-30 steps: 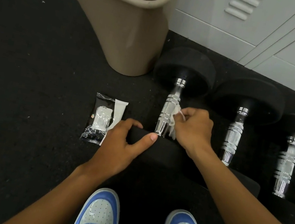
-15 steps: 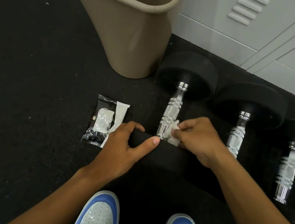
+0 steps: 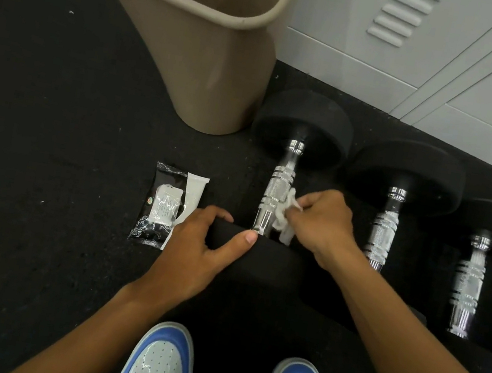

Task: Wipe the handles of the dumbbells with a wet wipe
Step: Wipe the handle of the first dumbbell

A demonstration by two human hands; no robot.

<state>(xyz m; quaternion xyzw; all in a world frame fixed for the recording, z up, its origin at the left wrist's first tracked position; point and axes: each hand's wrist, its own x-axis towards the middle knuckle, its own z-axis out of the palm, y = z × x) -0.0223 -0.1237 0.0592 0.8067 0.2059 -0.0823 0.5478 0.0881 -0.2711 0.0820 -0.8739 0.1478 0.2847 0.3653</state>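
My blue shoes are standing nearest. My left hand is gripping the near black head of the leftmost dumbbell; my right hand is pinching the white wet wipe against its chrome handle, now higher than half a second ago. The wipe packet is lying left, its print unreadable, with open floor beyond. Two more dumbbells are lying right; the tan bin is standing far.

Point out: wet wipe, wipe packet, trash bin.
wet wipe (image 3: 285,214), head view, crumpled middle beside the handle.
wipe packet (image 3: 160,204), head view, white label.
trash bin (image 3: 208,58), head view, front wall.
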